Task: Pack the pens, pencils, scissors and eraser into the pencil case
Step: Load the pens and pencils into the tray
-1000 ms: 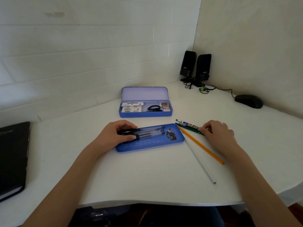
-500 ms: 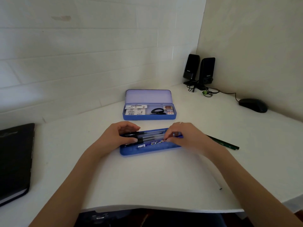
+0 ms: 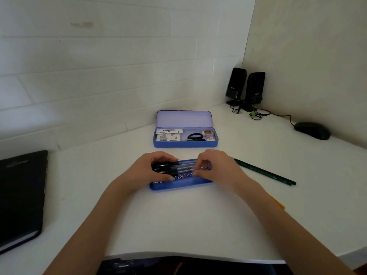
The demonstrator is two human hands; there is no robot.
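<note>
A blue tray [image 3: 179,185] lies on the white desk in front of me with several black-capped pens [image 3: 183,167] in it. My left hand [image 3: 151,171] holds the pens' capped ends. My right hand [image 3: 215,168] pinches the right end of a patterned blue pencil [image 3: 181,177] lying in the tray's front part. Behind stands the open blue pencil case [image 3: 185,143] with black scissors [image 3: 195,136], an eraser [image 3: 208,133] and labelled packets. A green pencil [image 3: 264,171] lies on the desk to the right. An orange pencil tip [image 3: 281,205] shows past my right forearm.
A black notebook [image 3: 21,195] lies at the desk's left edge. Two black speakers [image 3: 246,88] with cables stand in the back corner, and a black mouse [image 3: 311,130] sits by the right wall. The desk's front edge curves just below my forearms.
My right hand picked the patterned pencil off the desk at the right and brought it into the tray beside the pens. My left hand stayed on the pens.
</note>
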